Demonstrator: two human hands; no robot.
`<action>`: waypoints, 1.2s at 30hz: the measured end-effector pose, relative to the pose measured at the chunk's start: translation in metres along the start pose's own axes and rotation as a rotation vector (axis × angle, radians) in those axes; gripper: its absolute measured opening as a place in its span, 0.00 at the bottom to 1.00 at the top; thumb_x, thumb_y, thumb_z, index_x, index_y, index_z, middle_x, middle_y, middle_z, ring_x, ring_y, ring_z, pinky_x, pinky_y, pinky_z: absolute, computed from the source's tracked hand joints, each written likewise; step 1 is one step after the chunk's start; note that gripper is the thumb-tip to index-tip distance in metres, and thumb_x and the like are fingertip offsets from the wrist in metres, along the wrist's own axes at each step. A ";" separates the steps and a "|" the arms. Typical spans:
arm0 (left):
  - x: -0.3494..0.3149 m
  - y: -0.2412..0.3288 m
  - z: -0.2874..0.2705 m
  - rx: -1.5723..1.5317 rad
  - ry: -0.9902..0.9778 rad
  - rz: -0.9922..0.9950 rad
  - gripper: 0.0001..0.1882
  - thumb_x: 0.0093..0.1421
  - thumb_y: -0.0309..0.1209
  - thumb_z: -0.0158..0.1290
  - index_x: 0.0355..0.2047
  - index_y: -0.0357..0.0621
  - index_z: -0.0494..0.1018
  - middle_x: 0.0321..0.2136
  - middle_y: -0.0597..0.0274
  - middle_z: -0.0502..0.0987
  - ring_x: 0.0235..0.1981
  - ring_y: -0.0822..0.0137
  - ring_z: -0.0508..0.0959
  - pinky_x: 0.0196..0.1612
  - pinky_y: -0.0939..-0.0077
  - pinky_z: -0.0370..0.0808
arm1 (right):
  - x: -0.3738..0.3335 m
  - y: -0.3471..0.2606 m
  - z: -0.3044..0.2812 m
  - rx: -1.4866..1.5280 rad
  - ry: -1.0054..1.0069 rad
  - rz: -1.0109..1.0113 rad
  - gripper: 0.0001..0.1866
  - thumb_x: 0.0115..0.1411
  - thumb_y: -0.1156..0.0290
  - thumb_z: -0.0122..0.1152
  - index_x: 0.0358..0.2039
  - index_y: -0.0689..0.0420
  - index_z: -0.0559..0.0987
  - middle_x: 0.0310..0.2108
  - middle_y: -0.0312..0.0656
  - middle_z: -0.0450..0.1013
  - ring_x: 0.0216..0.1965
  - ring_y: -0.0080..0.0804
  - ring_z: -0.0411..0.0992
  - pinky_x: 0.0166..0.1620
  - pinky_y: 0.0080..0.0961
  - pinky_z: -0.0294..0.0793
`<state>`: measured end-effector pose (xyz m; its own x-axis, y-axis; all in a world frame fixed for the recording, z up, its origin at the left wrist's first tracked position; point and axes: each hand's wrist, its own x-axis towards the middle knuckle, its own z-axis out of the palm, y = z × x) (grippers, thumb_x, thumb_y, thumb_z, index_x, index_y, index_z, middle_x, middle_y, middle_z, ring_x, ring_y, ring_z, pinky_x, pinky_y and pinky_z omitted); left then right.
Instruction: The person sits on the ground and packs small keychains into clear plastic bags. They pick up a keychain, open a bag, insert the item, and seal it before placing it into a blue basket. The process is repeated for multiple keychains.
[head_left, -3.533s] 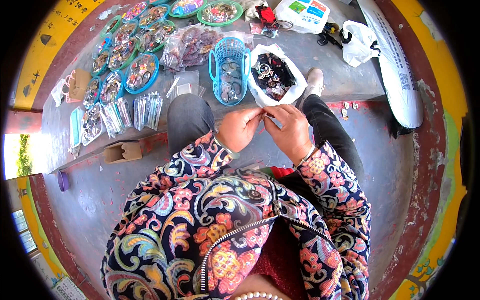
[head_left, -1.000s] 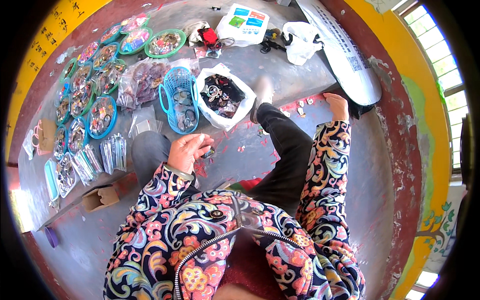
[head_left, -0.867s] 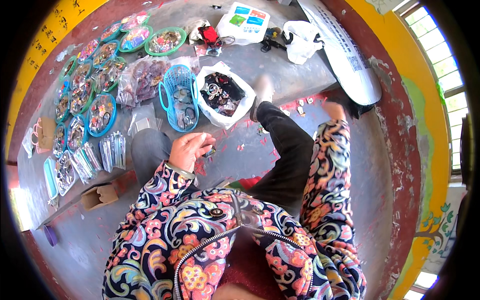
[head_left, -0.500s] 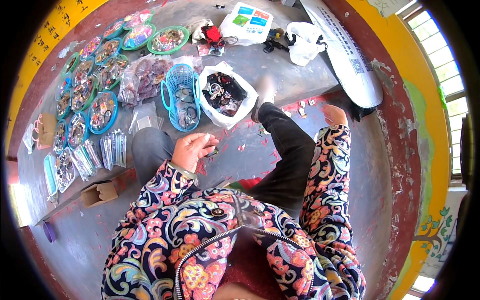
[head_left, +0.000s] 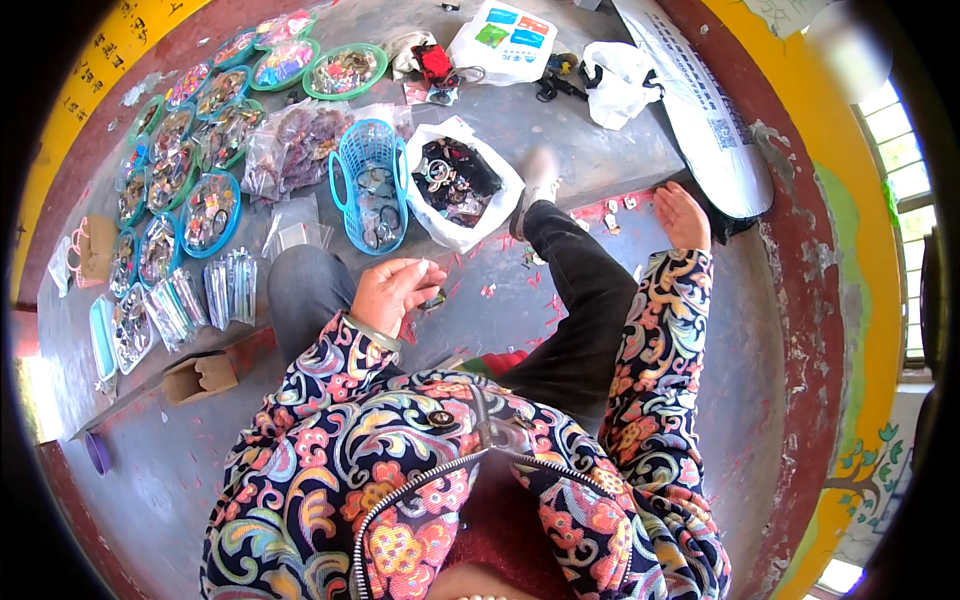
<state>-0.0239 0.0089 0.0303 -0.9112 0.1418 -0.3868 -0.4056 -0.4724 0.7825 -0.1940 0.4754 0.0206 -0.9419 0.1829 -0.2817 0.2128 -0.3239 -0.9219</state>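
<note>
My left hand [head_left: 394, 294] is closed in front of my bent knee, its fingers and thumb drawn together. A small dark piece [head_left: 434, 300] shows at its fingers, too small to name. Out to the right, my right hand [head_left: 684, 216] is raised with the fingers stretched and nothing in it. Beyond my left hand stand a blue plastic basket [head_left: 345, 160] with round items inside and a white bag [head_left: 425, 221] full of small dark accessories.
Several round trays [head_left: 211, 247] of trinkets cover the ledge at left, near bundled pens [head_left: 231, 287] and a cardboard box [head_left: 199, 378]. White bags [head_left: 506, 42] lie farther back. A long printed board [head_left: 700, 130] lies at right. Red scraps litter the floor.
My right hand has moved up and slightly right, its fingers straighter. My left hand stays closed in nearly the same place. The whole view has shifted a little.
</note>
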 end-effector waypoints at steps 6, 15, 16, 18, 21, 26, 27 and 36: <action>0.007 0.009 -0.006 -0.325 -0.118 -0.073 0.13 0.59 0.31 0.45 0.36 0.31 0.69 0.35 0.49 0.74 0.39 0.58 0.75 0.43 0.74 0.73 | -0.056 -0.017 0.106 -0.369 -0.062 -0.055 0.15 0.55 0.64 0.54 0.37 0.63 0.74 0.34 0.41 0.73 0.36 0.27 0.71 0.38 0.20 0.68; 0.004 0.028 0.017 -0.501 -0.045 -0.011 0.13 0.58 0.29 0.45 0.38 0.30 0.68 0.35 0.50 0.73 0.39 0.61 0.75 0.43 0.72 0.73 | -0.150 0.038 0.235 -0.446 -0.801 0.097 0.19 0.53 0.62 0.57 0.42 0.61 0.73 0.36 0.37 0.72 0.37 0.23 0.67 0.40 0.21 0.64; 0.005 0.027 0.016 -0.493 -0.049 -0.012 0.13 0.58 0.30 0.45 0.39 0.31 0.68 0.35 0.50 0.73 0.40 0.61 0.74 0.44 0.73 0.73 | -0.154 0.042 0.239 -0.429 -0.849 0.141 0.20 0.52 0.62 0.59 0.41 0.61 0.73 0.36 0.37 0.72 0.36 0.22 0.66 0.41 0.20 0.64; 0.005 0.022 0.014 -0.479 -0.053 -0.016 0.13 0.59 0.31 0.45 0.39 0.32 0.67 0.36 0.50 0.73 0.41 0.62 0.74 0.45 0.74 0.72 | -0.161 0.049 0.245 -0.389 -0.799 0.136 0.16 0.50 0.66 0.60 0.37 0.62 0.75 0.31 0.35 0.72 0.32 0.20 0.66 0.37 0.18 0.64; 0.006 0.021 0.018 -0.450 -0.054 -0.018 0.13 0.59 0.31 0.45 0.40 0.33 0.67 0.36 0.51 0.73 0.40 0.64 0.74 0.45 0.75 0.72 | -0.169 0.056 0.249 -0.344 -0.676 0.102 0.07 0.49 0.72 0.61 0.27 0.63 0.78 0.22 0.33 0.72 0.25 0.17 0.65 0.31 0.14 0.63; 0.005 0.021 0.019 -0.398 -0.080 -0.027 0.13 0.58 0.32 0.46 0.40 0.35 0.68 0.36 0.52 0.74 0.39 0.66 0.74 0.41 0.78 0.73 | -0.166 0.067 0.245 -0.277 -0.603 0.103 0.05 0.49 0.74 0.60 0.25 0.62 0.78 0.20 0.33 0.72 0.22 0.17 0.64 0.28 0.13 0.63; 0.004 0.023 0.020 -0.381 -0.092 -0.020 0.13 0.58 0.32 0.46 0.40 0.36 0.68 0.36 0.54 0.74 0.38 0.68 0.74 0.39 0.80 0.73 | -0.166 0.067 0.245 -0.274 -0.588 0.101 0.05 0.49 0.74 0.60 0.25 0.62 0.78 0.20 0.33 0.72 0.21 0.17 0.64 0.28 0.13 0.63; 0.005 0.013 0.016 -0.205 -0.036 -0.031 0.08 0.56 0.29 0.50 0.35 0.38 0.72 0.31 0.65 0.75 0.27 0.80 0.73 0.22 0.89 0.69 | -0.167 0.069 0.246 -0.261 -0.588 0.152 0.05 0.50 0.74 0.60 0.26 0.63 0.78 0.21 0.34 0.73 0.21 0.17 0.65 0.26 0.12 0.64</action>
<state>-0.0355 0.0177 0.0466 -0.9019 0.1881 -0.3888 -0.4139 -0.6336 0.6536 -0.0858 0.1946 0.0698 -0.8654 -0.4087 -0.2897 0.3411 -0.0571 -0.9383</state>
